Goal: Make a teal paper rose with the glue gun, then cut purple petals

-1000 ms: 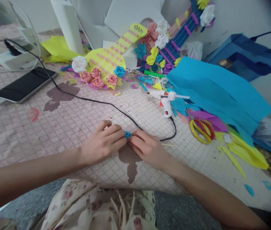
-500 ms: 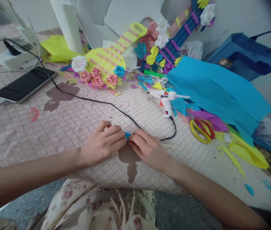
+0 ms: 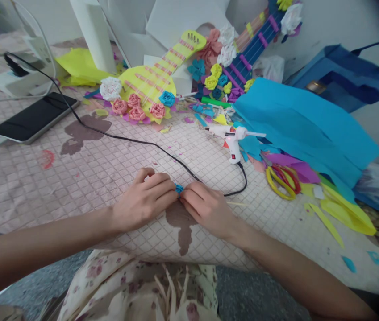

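Small blue paper piece (image 3: 178,188), crumpled or rolled and mostly hidden, only a sliver showing between the fingertips of both hands. It sits low on the pink quilted mat (image 3: 75,178), near the front edge at centre, just above a brown patch in the fabric.

Around it, left to right:
- A dark phone (image 3: 33,118) lies flat at far left.
- A black cord (image 3: 125,140) runs from upper left across the mat, passes just behind the hands and loops up to the white glue gun (image 3: 231,140), which lies on its side right of centre.
- Behind are a yellow paper guitar (image 3: 152,82) with pink paper roses (image 3: 137,111) at its base, and a blue paper guitar (image 3: 249,51) with mixed paper flowers.
- A big blue paper sheet (image 3: 303,125) covers the right side.
- Scissors (image 3: 283,180) with yellow and red handles lie below it, and yellow paper scraps (image 3: 343,214) are further right.
- Nothing blocks the hands; the cord is the nearest thing.

The left hand (image 3: 144,200) is palm down, fingers curled and closed, tips pinching the blue piece from the left. The right hand (image 3: 209,207) is palm down, fingers bent and drawn together, tips pressing the same piece from the right. The two hands' fingertips are nearly touching.
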Demonstrator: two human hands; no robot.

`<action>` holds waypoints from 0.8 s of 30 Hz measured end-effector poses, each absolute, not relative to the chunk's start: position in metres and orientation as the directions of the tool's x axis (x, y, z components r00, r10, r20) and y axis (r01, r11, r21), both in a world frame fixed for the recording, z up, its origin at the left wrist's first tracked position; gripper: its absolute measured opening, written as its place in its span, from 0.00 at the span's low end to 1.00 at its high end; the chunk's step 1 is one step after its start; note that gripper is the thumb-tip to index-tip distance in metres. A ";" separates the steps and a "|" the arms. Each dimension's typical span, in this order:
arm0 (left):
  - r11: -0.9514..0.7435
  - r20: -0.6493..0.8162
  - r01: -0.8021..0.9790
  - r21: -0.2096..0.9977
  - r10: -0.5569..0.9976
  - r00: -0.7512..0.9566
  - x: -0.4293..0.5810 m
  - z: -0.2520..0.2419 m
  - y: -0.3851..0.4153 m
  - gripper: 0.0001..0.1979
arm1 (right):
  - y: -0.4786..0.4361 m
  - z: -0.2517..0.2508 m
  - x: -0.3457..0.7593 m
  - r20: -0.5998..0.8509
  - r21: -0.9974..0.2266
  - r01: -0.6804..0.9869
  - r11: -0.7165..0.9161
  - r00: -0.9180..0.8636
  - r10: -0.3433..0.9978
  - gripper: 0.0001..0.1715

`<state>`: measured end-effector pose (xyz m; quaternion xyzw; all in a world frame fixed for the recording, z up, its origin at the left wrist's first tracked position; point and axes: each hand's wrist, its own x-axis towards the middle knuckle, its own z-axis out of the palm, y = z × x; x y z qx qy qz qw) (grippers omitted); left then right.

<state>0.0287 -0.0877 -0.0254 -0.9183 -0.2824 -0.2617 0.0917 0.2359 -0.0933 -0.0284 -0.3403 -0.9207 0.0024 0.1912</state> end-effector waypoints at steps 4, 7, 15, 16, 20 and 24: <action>-0.831 0.526 0.555 -0.023 0.462 0.714 0.029 -0.025 -0.087 0.14 | -0.094 -0.028 0.235 0.343 -0.160 0.631 0.759 -0.686 0.642 0.12; -0.834 0.532 0.551 -0.034 0.452 0.716 0.029 -0.025 -0.087 0.16 | -0.095 -0.025 0.237 0.319 -0.224 0.627 0.746 -0.677 0.664 0.11; -0.826 0.526 0.563 -0.025 0.469 0.710 0.027 -0.029 -0.088 0.08 | -0.093 -0.019 0.249 0.276 -0.151 0.645 0.749 -0.700 0.658 0.14; -0.827 0.524 0.562 -0.027 0.467 0.712 0.027 -0.029 -0.088 0.07 | -0.093 -0.017 0.251 0.257 -0.142 0.640 0.755 -0.713 0.652 0.13; -0.829 0.511 0.558 -0.036 0.464 0.723 0.026 -0.028 -0.088 0.07 | -0.088 -0.002 0.263 0.134 -0.184 0.639 0.747 -0.736 0.663 0.11; -0.831 0.513 0.555 -0.031 0.464 0.723 0.026 -0.027 -0.088 0.07 | -0.076 0.020 0.288 0.011 -0.398 0.617 0.679 -0.737 0.676 0.09</action>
